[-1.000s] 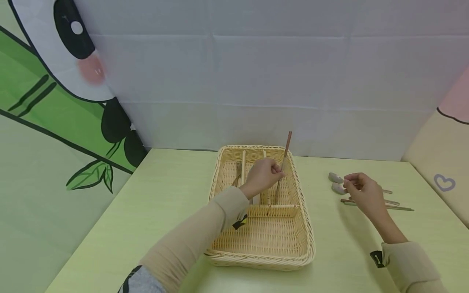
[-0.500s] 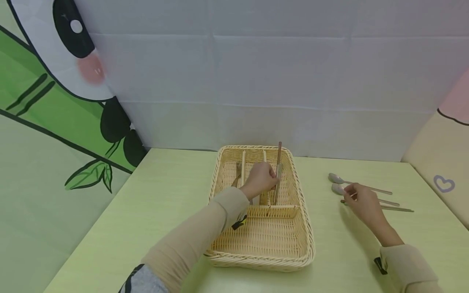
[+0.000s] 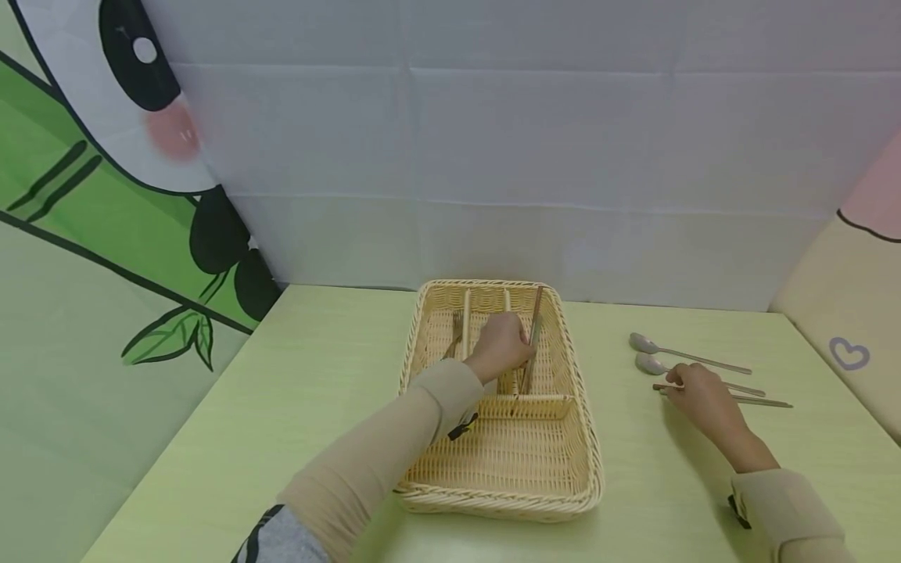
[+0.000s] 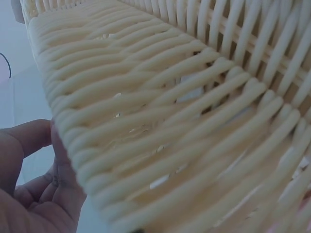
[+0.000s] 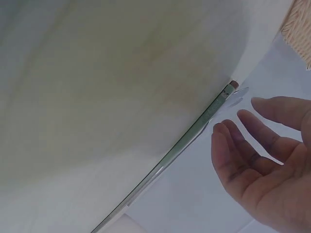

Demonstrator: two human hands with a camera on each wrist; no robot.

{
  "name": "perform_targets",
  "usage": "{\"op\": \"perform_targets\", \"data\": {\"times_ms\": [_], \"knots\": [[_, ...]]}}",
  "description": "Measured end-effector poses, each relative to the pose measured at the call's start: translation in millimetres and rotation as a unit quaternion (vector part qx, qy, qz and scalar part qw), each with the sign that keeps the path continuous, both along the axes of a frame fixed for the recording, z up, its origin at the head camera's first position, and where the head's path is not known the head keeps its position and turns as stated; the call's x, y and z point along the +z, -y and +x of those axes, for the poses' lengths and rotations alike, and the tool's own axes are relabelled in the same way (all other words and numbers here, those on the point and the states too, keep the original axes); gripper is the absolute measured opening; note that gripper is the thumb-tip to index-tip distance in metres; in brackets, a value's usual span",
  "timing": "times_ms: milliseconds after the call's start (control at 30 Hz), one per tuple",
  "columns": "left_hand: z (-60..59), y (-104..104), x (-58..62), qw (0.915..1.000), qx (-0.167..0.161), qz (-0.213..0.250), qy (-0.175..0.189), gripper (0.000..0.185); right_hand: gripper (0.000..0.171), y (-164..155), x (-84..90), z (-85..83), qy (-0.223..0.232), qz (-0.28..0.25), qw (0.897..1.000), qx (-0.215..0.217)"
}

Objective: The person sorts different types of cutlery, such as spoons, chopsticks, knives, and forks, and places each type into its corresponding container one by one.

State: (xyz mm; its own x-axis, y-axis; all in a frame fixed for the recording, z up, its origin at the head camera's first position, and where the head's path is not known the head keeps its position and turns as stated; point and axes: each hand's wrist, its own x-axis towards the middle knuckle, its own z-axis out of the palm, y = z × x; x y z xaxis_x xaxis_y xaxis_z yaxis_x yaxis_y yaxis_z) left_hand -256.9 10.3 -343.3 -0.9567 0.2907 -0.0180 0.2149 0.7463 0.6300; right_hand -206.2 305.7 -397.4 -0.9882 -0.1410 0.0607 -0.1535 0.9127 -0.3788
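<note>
My left hand (image 3: 501, 344) reaches into the right rear compartment of the wicker basket (image 3: 594, 469) and pinches chopsticks (image 3: 535, 324) with reddish-brown ends. They lean there, top ends near the back rim. In the left wrist view, the left hand (image 4: 41, 174) has thumb and forefinger meeting beside the woven wall, which hides the chopsticks. My right hand (image 3: 704, 399) hovers over chopsticks (image 3: 763, 403) lying on the table, close to a spoon (image 3: 649, 363). The right wrist view shows the right hand (image 5: 267, 160) with thumb and fingers apart, nothing between them, beside the lying chopsticks (image 5: 194, 131).
Another spoon (image 3: 642, 342) lies farther back on the pale table (image 3: 281, 407). A fork (image 3: 457, 322) sits in the basket's left rear compartment. Wooden-looking dividers (image 3: 468, 313) separate the rear compartments. A plain cloth backdrop (image 3: 528, 141) stands behind the table.
The chopsticks in my left hand have gone down into the compartment, their upper ends swinging left and lower. My right hand has moved from the spoon heads toward the lying chopsticks.
</note>
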Motion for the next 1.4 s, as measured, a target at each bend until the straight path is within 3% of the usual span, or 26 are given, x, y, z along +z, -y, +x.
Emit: {"op": "perform_targets", "data": {"times_ms": [600, 867, 1067, 1400], "knots": [[-3.6, -6.5, -3.7, 0.9985, 0.017, -0.051, 0.002, 0.028, 0.014, -5.0, -0.1, 1.9, 0.035, 0.051, 0.998, 0.018], [-4.2, -8.4, -4.3, 0.9926, 0.017, -0.117, -0.027, 0.031, 0.006, -4.8, 2.1, 0.6, 0.046, 0.059, 0.997, 0.018], [-3.4, -9.4, -6.0, 0.9882, -0.001, -0.146, -0.045, 0.032, 0.009, -4.9, 3.9, 1.0, 0.063, 0.063, 0.996, 0.016], [-4.2, -10.0, -10.1, 0.9878, -0.021, -0.147, -0.047, 0.038, 0.01, -4.4, 4.6, 2.2, 0.064, 0.057, 0.996, 0.027]]}}
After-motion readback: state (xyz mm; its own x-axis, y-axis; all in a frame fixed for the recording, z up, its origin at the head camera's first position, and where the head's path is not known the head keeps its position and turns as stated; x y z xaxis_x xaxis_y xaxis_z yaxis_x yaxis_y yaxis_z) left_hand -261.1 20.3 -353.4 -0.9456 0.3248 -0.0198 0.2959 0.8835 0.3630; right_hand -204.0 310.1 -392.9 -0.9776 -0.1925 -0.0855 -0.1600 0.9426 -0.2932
